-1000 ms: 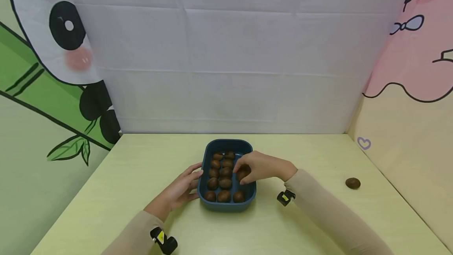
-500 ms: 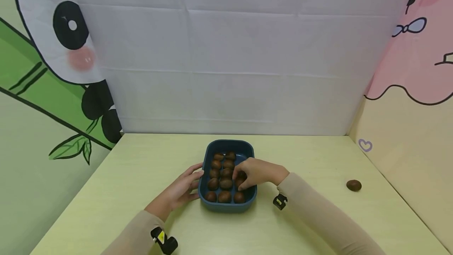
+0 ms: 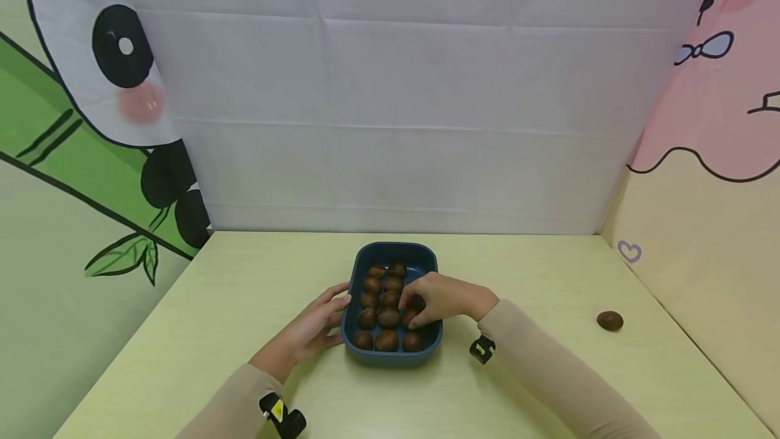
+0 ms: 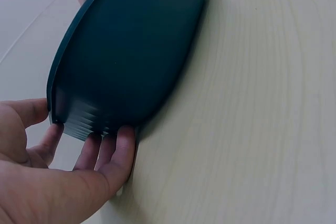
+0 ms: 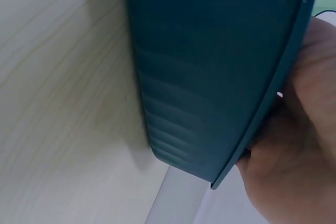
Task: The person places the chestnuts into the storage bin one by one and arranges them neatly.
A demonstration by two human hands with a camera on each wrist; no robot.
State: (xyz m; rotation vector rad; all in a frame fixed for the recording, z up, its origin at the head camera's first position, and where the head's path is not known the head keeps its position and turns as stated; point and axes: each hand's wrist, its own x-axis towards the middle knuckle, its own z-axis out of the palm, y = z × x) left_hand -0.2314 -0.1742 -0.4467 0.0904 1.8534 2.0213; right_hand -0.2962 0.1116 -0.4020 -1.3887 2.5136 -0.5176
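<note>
A dark blue rectangular box stands on the table, with several brown chestnuts lying in rows inside. My left hand is at the box's left side, its fingertips touching the outer wall and rim; in the left wrist view the fingers rest against the ribbed wall. My right hand reaches over the right rim, thumb and fingers curled down round a chestnut in the right-hand row. The box wall hides those fingertips in the right wrist view.
One loose chestnut lies on the pale wooden table, far to the right. A white cloth hangs behind the table. Painted walls flank both sides.
My right hand has come slightly toward me and lower into the box with the chestnut. The left hand stays at the box's left side. The loose chestnut has not moved.
</note>
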